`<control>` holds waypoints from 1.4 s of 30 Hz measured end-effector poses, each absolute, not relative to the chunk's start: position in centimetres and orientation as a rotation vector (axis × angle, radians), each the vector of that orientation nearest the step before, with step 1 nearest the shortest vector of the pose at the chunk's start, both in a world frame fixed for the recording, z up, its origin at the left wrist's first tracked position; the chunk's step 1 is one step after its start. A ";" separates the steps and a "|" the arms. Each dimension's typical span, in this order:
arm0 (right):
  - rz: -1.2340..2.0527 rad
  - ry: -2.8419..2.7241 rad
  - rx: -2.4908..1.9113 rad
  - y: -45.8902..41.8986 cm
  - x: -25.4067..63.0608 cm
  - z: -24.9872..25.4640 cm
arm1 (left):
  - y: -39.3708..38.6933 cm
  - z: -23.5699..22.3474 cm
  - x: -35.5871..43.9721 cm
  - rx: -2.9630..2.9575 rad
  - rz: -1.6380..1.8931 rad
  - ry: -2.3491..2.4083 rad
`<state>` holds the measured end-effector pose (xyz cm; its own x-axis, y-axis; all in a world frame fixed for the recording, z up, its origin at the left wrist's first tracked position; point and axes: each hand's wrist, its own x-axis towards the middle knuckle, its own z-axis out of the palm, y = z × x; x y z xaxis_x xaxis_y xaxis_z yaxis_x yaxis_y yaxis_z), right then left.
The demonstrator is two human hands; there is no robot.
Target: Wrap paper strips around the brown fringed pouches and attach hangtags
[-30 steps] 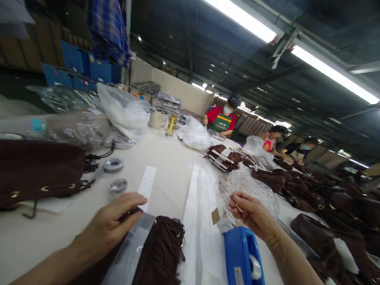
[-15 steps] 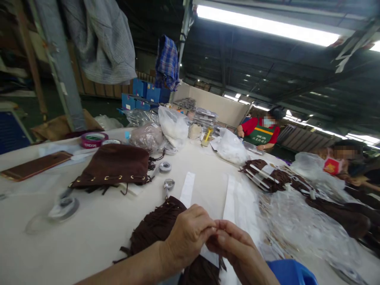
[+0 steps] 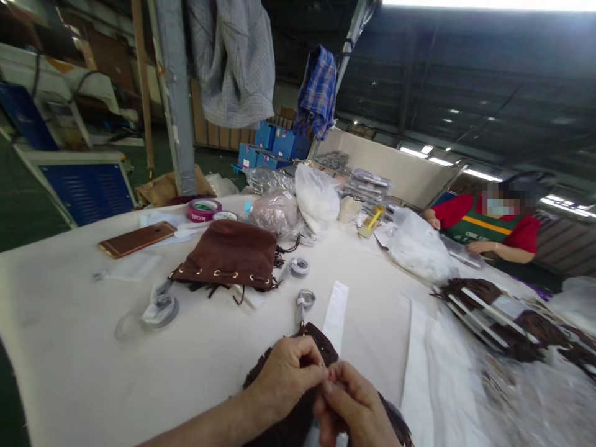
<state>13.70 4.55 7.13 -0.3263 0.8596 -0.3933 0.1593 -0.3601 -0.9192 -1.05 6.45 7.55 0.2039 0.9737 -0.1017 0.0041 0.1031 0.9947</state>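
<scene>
My left hand [image 3: 291,375] and my right hand [image 3: 349,400] meet at the fingertips over a dark brown fringed bag [image 3: 321,340] at the front of the table. Both are closed in a pinch. Whatever lies between the fingers is too small to make out. A wrapped strap ring [image 3: 305,299] is attached at the bag's top end. Beside it a white paper strip [image 3: 336,310] lies on the table, partly behind the bag. Further left rests a second brown bag [image 3: 230,251] with gold eyelets and fringe.
Left on the table [image 3: 84,310] are a phone [image 3: 137,239], a purple tape roll [image 3: 203,209] and a wrapped strap [image 3: 161,309]. Plastic bags [image 3: 316,192] stand at the back. White sheets [image 3: 437,372] and more brown fringed bags [image 3: 516,316] lie right. A co-worker [image 3: 493,223] stands across the table.
The view has swung left, so things on the table appear further right. My hands stay together in a pinch over the fringed bag, with the fingers slightly shifted.
</scene>
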 end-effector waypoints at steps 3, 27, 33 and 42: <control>1.566 -1.472 -1.413 5.8 13.1 6.3 | 7.5 6.9 -1.9 1.130 0.987 1.120; 1.042 -1.698 -1.631 13.6 12.2 1.8 | 18.7 0.2 -0.2 1.392 0.505 1.807; 1.185 -1.720 -1.638 13.6 12.5 1.8 | 19.0 -0.6 0.1 1.335 0.566 1.776; 1.565 -1.572 -1.684 14.8 13.8 1.3 | 18.3 -1.7 0.2 1.084 0.867 1.665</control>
